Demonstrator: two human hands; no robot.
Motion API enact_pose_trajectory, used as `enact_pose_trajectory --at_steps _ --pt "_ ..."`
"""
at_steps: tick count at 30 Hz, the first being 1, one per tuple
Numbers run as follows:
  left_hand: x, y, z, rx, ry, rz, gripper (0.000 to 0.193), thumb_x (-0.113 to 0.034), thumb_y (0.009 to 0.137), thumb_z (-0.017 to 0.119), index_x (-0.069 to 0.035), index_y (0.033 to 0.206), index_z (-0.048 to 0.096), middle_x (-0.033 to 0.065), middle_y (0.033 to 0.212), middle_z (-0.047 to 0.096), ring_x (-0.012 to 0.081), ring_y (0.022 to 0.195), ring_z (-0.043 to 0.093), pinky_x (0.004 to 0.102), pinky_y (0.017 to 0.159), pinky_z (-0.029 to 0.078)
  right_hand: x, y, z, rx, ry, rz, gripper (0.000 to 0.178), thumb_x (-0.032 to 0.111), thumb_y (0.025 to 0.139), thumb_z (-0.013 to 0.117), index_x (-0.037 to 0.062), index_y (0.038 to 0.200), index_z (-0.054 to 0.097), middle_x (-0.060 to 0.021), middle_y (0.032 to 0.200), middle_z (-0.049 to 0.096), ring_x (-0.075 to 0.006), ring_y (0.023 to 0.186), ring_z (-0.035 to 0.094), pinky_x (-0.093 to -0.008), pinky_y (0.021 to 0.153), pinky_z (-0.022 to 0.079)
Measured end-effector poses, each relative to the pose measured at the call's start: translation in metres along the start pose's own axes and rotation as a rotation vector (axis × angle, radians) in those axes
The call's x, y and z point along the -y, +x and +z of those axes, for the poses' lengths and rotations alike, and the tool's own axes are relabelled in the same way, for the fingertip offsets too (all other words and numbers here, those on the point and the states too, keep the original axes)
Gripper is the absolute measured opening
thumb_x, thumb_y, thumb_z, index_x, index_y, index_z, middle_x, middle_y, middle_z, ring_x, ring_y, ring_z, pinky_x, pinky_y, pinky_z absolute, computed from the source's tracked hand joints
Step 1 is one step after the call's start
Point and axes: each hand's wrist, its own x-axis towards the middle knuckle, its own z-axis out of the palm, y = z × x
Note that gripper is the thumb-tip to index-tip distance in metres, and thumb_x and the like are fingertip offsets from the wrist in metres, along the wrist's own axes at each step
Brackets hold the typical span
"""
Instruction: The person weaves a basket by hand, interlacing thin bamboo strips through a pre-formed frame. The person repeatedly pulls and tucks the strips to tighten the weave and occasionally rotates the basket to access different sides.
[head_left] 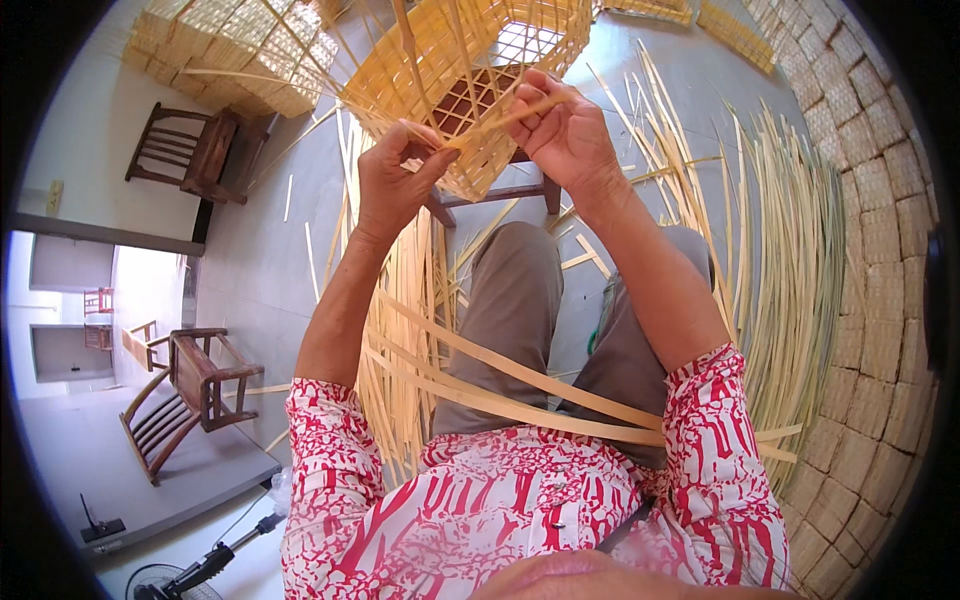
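A partly woven bamboo basket (405,75) with open lattice sides stands at the far middle, its upright strips sticking up past its edge. At its near corner my left hand (400,180) pinches a bamboo strip between thumb and forefinger. The same pale strip (505,118) runs along the near edge to my right hand (568,135), whose fingers are curled round its other end. My right palm is turned partly toward me. Beneath the basket shows a dark wooden stool (500,193). Two long loose strips (520,400) lie across my lap.
Bundles of long bamboo strips (790,230) lie on the floor at right, with more strips (405,270) beside my left leg. Woven pieces are stacked along the right wall (880,250) and at the far left (230,60). Wooden chairs (200,385) and a fan (170,580) are at left.
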Motion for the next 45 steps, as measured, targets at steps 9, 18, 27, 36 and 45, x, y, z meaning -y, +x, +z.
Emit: enact_pose_trajectory --at_steps 9,18,27,36,45 --pt "0.0 -0.005 0.004 -0.095 0.009 0.093 0.021 -0.005 0.082 0.082 -0.004 0.09 0.062 0.0005 0.081 0.067 0.0062 0.069 0.062 0.0232 0.063 0.051 -0.019 -0.013 0.069 0.274 -1.029 -0.184 0.036 0.028 0.091 0.076 0.0061 0.119 0.07 -0.0031 0.107 0.069 -0.0083 0.095 0.06 -0.0241 0.081 0.049" --pt "0.006 -0.006 0.019 -0.243 0.174 0.208 0.017 -0.007 0.084 0.078 -0.006 0.092 0.063 0.0047 0.084 0.067 0.0139 0.065 0.063 0.028 0.062 0.049 -0.03 -0.004 0.055 -0.131 -1.128 -0.464 0.023 0.024 0.102 0.059 0.0021 0.101 0.063 -0.0034 0.098 0.058 -0.0102 0.086 0.054 -0.0266 0.076 0.046" --pt "0.005 -0.006 0.02 -0.209 0.184 0.196 0.014 -0.012 0.092 0.074 -0.003 0.098 0.065 0.0038 0.083 0.063 0.0098 0.071 0.06 0.0241 0.066 0.049 0.0 0.006 0.047 -0.2 -1.168 -0.393 0.02 0.016 0.097 0.06 -0.0022 0.102 0.067 -0.0063 0.094 0.067 -0.0109 0.085 0.063 -0.0249 0.074 0.053" --pt "0.009 -0.004 0.018 -0.14 0.101 0.124 0.013 -0.008 0.093 0.072 0.0 0.099 0.063 0.0026 0.084 0.064 0.0083 0.07 0.062 0.0239 0.064 0.05 0.015 -0.003 0.042 -0.524 -0.505 -0.332 0.031 0.03 0.104 0.041 0.0055 0.097 0.059 -0.0098 0.09 0.061 -0.0204 0.085 0.066 -0.0375 0.074 0.058" --pt "0.006 0.0 0.012 -0.085 0.082 0.065 0.015 -0.008 0.092 0.074 0.001 0.1 0.064 0.0029 0.081 0.066 0.0087 0.07 0.065 0.0225 0.064 0.053 0.018 -0.004 0.039 -0.459 -0.564 -0.37 0.035 0.027 0.108 0.04 0.0004 0.097 0.059 -0.0139 0.092 0.063 -0.0234 0.087 0.066 -0.0386 0.082 0.06"
